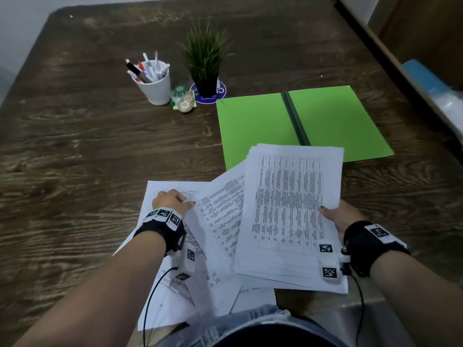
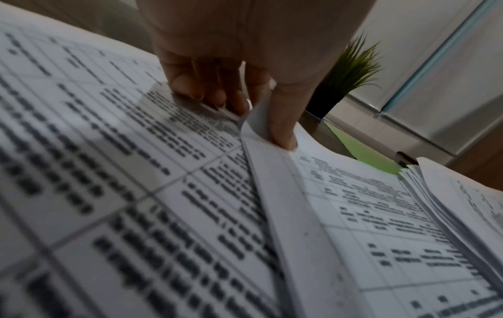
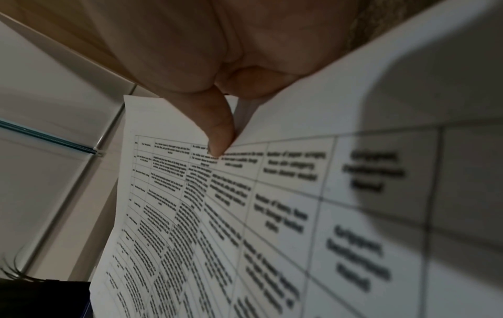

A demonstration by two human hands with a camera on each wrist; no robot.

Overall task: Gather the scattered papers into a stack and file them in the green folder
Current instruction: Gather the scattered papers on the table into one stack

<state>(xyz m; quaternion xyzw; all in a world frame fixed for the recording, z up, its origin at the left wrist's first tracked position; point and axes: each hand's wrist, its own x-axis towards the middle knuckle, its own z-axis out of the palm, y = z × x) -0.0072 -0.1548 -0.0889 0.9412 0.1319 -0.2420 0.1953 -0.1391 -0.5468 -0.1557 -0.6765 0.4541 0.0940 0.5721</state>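
Pinching the paper stack (image 1: 290, 211) in my right hand (image 1: 342, 216), my left hand (image 1: 172, 200) seemingly pinches a loose sheet (image 1: 175, 246) beside it; green folder (image 1: 253, 126) beyond.

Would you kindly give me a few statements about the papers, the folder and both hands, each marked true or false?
1. The green folder lies open on the table. True.
2. The right hand holds a stack of papers, thumb on top. True.
3. The left hand holds a pen. False: it pinches a loose sheet among the scattered papers.
4. The stack already lies wholly inside the folder. False: only its far edge overlaps the folder's near edge.
5. The potted plant stands beyond the folder, right of the white pen cup. True.
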